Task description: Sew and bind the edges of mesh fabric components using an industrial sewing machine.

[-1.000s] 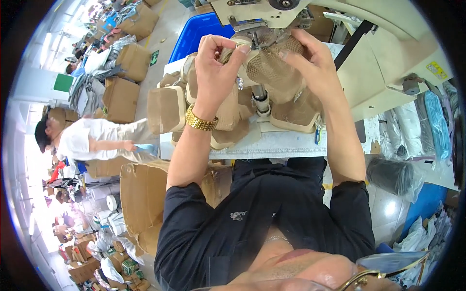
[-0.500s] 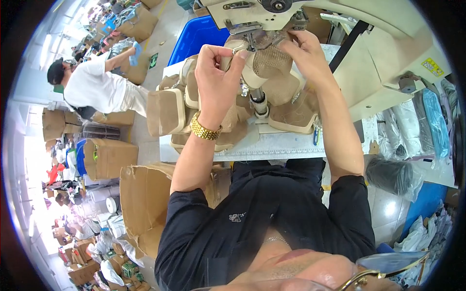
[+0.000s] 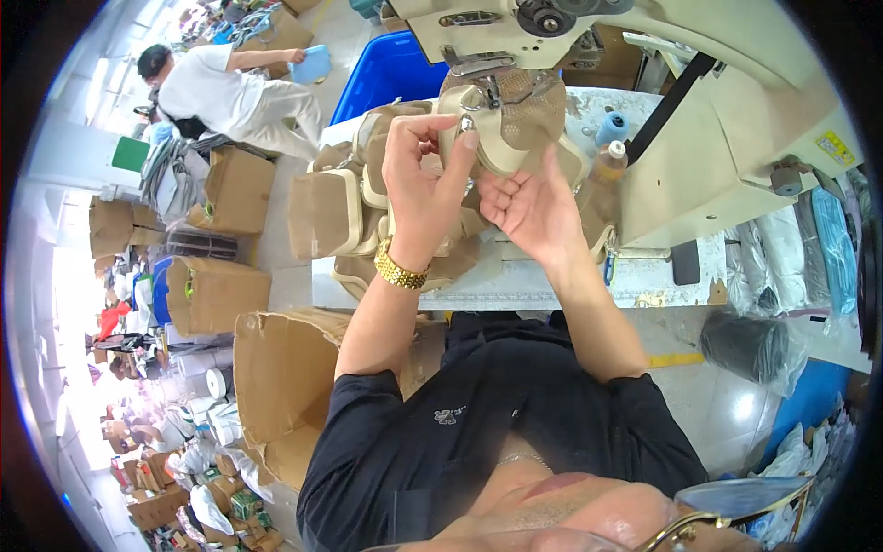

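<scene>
A beige pouch (image 3: pixel 498 150) with a mesh panel lies under the sewing machine's presser foot (image 3: pixel 493 92). Beside its left edge, my left hand (image 3: pixel 425 175) is closed, thumb and forefinger pinching a small shiny metal zipper pull (image 3: pixel 466 123). My right hand (image 3: pixel 538 213) is open below the pouch, palm turned up and thumb apart. Its fingers curl loosely near the pouch's lower edge; whether they touch it I cannot tell. Several more beige pouches (image 3: pixel 320 213) with pale rims are heaped on the white worktable (image 3: pixel 552 294) to the left and underneath.
The sewing machine (image 3: pixel 708 156) fills the upper right. By it stand a blue thread cone (image 3: pixel 611 127) and a bottle (image 3: pixel 609 162); a dark phone (image 3: pixel 685 264) lies near the table edge. A blue bin (image 3: pixel 386 75) is behind, a cardboard box (image 3: pixel 280 386) at left. A person (image 3: pixel 216 92) walks beyond.
My right hand has come down from the machine's far right side to below the pouch and opened. My left hand has dropped slightly, still pinching. The person at left has moved farther off.
</scene>
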`<state>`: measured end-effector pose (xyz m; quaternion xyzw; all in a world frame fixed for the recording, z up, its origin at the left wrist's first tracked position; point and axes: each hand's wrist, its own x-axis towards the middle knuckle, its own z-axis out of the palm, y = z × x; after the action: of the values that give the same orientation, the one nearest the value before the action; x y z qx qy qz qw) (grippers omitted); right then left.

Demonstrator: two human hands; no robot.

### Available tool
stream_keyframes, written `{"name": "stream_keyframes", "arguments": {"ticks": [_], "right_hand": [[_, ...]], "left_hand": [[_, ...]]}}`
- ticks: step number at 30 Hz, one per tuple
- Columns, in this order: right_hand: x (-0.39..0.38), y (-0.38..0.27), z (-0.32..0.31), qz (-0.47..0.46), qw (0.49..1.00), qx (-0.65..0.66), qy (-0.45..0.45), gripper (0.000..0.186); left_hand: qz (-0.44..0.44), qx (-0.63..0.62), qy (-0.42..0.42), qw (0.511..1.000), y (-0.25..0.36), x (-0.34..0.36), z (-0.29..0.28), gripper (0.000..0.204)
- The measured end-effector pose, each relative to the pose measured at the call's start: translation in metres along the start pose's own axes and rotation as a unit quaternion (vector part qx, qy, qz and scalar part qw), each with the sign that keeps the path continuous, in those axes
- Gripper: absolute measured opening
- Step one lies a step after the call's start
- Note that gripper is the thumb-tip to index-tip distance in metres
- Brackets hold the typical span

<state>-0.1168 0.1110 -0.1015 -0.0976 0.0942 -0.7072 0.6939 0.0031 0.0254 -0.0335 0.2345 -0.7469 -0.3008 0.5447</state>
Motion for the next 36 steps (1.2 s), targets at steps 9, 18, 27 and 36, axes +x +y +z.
{"name": "stream_keyframes", "arguments": {"ticks": [9, 18, 27, 36], "right_hand": [[0.018, -0.009, -0.004, -0.100, 0.981, 0.160, -0.048, 0.032], [0.006, -0.003, 0.003, -0.070, 0.981, 0.160, -0.080, 0.041], [-0.007, 0.024, 0.006, -0.104, 0.992, 0.002, -0.071, 0.040], [-0.010, 0.014, 0.013, -0.102, 0.993, -0.017, -0.063, 0.040]], "left_hand": [[0.080, 0.039, 0.014, 0.996, -0.010, -0.012, -0.003, 0.021], [0.086, 0.044, 0.006, 0.995, -0.013, -0.012, -0.004, 0.024], [0.178, 0.155, -0.001, 0.972, -0.008, -0.004, -0.012, 0.030], [0.412, 0.218, -0.104, 0.879, -0.010, 0.040, -0.017, 0.035]]}}
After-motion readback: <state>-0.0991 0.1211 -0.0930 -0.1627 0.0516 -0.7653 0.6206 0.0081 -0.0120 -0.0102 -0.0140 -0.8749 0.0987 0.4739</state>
